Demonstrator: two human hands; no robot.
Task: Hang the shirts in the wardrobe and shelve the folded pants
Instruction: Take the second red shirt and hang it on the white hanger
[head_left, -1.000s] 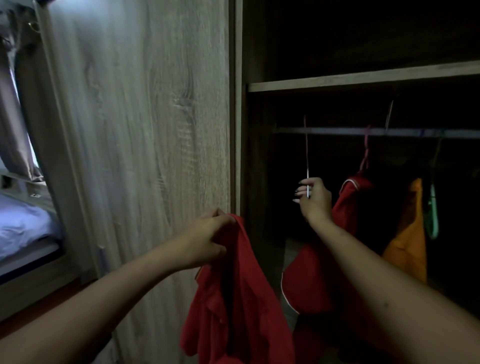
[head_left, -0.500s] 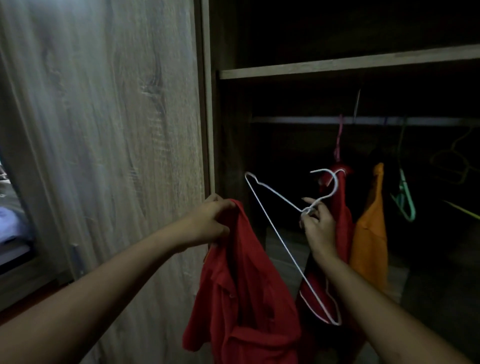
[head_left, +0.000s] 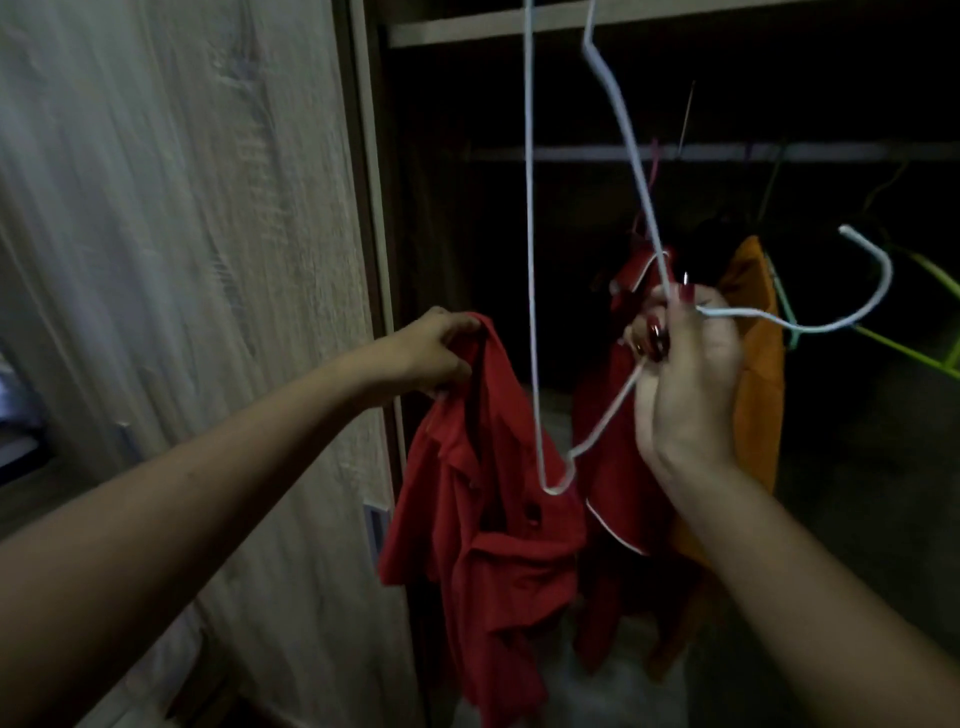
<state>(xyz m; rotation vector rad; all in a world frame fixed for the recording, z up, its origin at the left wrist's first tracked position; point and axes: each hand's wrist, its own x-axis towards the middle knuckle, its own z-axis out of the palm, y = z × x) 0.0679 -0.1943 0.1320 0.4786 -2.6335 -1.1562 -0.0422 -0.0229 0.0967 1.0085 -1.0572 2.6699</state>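
Pinches the red shirt (head_left: 483, 525) by its top edge with the left hand (head_left: 434, 351), fingers curled tight into the cloth, right at the front edge of the wardrobe door (head_left: 182, 260). Shirt dangling limp below that fist: crumpled folds, a turned-down collar, dark buttons down the front, lower end lost in the gloom near the bottom of the view. Clamps the white wire hanger (head_left: 530, 260) at its neck with the right hand (head_left: 685, 374), red-nailed fingers wrapped round the wire, just to the right of the shirt and apart from the left hand, at much the same height. Holds it turned on its side: hook curling away to the right, long straight bar running up past the top of the view, one bent corner dipping low in front of the shirt's right flank. Touching the cloth there or hanging just clear of it? Cannot tell. No part of the shirt on the hanger yet. Behind the right hand, inside the dark wardrobe (head_left: 779, 93): a red garment with white piping (head_left: 613, 467) and an orange garment (head_left: 758, 395) side by side under the rail (head_left: 571, 153), a green hanger (head_left: 935, 353) off to the right, a pale shelf board (head_left: 467, 23) across the top.
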